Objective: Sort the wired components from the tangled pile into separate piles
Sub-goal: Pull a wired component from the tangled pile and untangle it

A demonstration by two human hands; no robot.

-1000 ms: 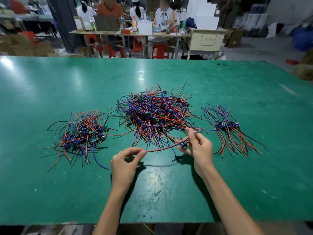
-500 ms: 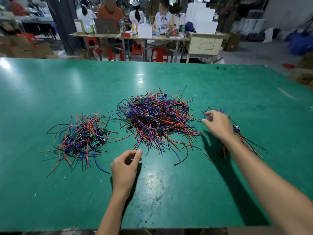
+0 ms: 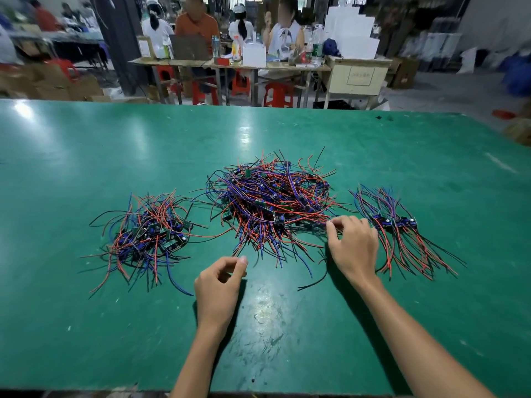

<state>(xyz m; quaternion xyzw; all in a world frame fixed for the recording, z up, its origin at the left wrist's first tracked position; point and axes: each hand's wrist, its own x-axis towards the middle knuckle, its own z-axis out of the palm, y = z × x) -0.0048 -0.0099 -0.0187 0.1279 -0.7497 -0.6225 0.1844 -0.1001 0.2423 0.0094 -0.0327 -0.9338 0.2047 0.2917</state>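
Green table (image 3: 86, 168) bare near both hands; right hand (image 3: 352, 245) pinches tangled pile (image 3: 270, 202) wires, left hand (image 3: 218, 285) loose.

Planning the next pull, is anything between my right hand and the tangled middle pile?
Nothing visible. The right hand is already at the near right edge of the tangled pile, fingertips among its wires. The left hand hovers just short of it.

A single wide-angle camera on the person's head looks forward and down across the green table (image 3: 115, 156). Both forearms reach in from the bottom edge, close to the lens. There is no second view.
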